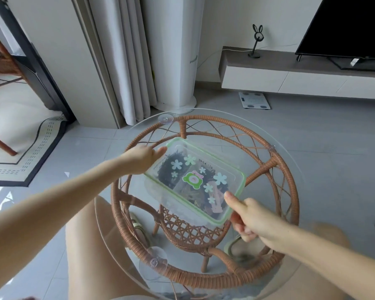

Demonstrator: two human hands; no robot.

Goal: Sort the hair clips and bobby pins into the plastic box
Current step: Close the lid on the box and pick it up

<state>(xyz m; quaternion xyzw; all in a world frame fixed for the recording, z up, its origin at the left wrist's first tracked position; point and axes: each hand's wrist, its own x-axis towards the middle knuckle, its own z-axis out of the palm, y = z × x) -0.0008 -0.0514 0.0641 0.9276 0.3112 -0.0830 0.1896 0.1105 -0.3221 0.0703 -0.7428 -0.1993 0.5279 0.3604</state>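
Note:
A clear plastic box [160, 198] with a green-rimmed lid, decorated with flower stickers and a green frog sticker, is held tilted over the round glass table [290, 161]. Dark bobby pins [171, 167] show through the lid at its far left, and pink and gold hair clips [214, 200] lie at its near right. My left hand [144, 158] grips the box's far left corner, thumb on the rim. My right hand [245, 215] grips the near right corner, thumb on top of the lid and fingers curled beneath.
The glass top rests on a brown wicker frame [275, 163] with suction cups [153, 262]. My bare knees sit under the near edge. Farther off are a curtain [126, 61], a rug [30, 152], a bathroom scale [254, 100], and a TV [351, 27] on a low cabinet.

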